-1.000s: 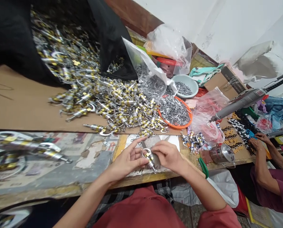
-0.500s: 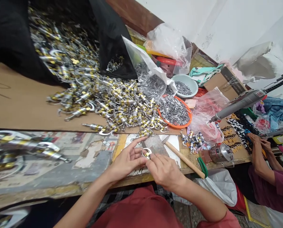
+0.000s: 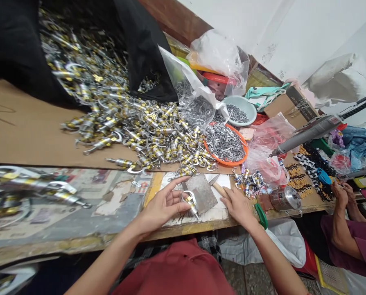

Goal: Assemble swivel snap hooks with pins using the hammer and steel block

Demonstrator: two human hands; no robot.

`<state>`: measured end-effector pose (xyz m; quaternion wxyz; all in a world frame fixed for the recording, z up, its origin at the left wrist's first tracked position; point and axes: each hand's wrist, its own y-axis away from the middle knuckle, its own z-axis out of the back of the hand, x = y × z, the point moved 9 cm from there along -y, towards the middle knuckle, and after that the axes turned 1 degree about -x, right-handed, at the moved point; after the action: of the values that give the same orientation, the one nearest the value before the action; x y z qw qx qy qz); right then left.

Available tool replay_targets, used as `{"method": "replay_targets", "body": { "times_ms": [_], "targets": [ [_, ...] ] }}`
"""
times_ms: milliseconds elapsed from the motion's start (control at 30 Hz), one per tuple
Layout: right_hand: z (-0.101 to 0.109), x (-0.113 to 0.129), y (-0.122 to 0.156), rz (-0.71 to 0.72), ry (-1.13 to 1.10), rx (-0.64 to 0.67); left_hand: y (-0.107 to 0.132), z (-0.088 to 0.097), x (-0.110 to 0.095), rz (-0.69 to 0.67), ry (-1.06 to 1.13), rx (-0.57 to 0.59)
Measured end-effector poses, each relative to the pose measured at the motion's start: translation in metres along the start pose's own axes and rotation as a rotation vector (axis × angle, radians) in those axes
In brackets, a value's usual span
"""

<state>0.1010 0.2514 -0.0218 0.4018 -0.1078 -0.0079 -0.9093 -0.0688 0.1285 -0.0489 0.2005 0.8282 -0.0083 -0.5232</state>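
Note:
My left hand [image 3: 163,207] pinches a silver-and-yellow metal fitting [image 3: 193,207] with a curved, crescent-shaped arm and a thin rod end pointing down. The fitting is at the left edge of a flat grey metal plate [image 3: 206,196]. My right hand [image 3: 240,208] is closed around the wooden handle of a hammer [image 3: 219,188]. Its narrow metal head rests near the plate's upper right edge, and the far end of the handle is hidden under my hand. White paper [image 3: 221,213] lies beneath the plate.
Behind my hands is a large pile of similar fittings [image 3: 158,135], spilling from a black bag [image 3: 152,53]. An orange basin [image 3: 246,153] holds small metal parts. A grey electric screwdriver [image 3: 308,133] hangs at right, above a metal mug [image 3: 285,198]. A co-worker's hands [image 3: 341,194] are farther right.
My right hand has left the fitting, moved right and taken hold of the hammer handle. My left hand keeps the fitting, whose rod end now shows.

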Motion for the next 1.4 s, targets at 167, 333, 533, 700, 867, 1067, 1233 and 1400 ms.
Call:
{"method": "replay_targets", "body": {
  "times_ms": [167,333,533,700,867,1067,1233,1400],
  "targets": [
    [0.028,0.011,0.014,-0.008,-0.184,-0.129,-0.001,0.001,0.0,-0.007,-0.022,-0.006],
    [0.05,0.069,0.03,0.272,-0.207,-0.046,-0.001,-0.001,-0.001,-0.013,-0.012,0.001],
    [0.053,0.087,0.036,0.338,-0.106,-0.093,-0.002,0.0,0.0,-0.029,-0.003,-0.007],
    [0.049,0.086,0.038,0.337,-0.04,-0.092,-0.002,0.002,-0.001,-0.034,-0.027,-0.042],
    [0.051,0.084,0.035,0.315,-0.027,-0.109,0.0,0.002,-0.002,-0.022,-0.017,-0.055],
    [0.046,0.091,0.029,0.311,0.009,-0.079,0.0,0.001,-0.003,-0.015,-0.026,-0.059],
    [0.032,0.06,0.002,0.138,-0.178,-0.009,0.004,0.002,-0.016,-0.055,-0.119,-0.086],
    [0.007,-0.015,-0.021,-0.167,-0.27,0.019,0.055,0.089,-0.064,-0.284,-0.323,-0.709]
  ]
}}
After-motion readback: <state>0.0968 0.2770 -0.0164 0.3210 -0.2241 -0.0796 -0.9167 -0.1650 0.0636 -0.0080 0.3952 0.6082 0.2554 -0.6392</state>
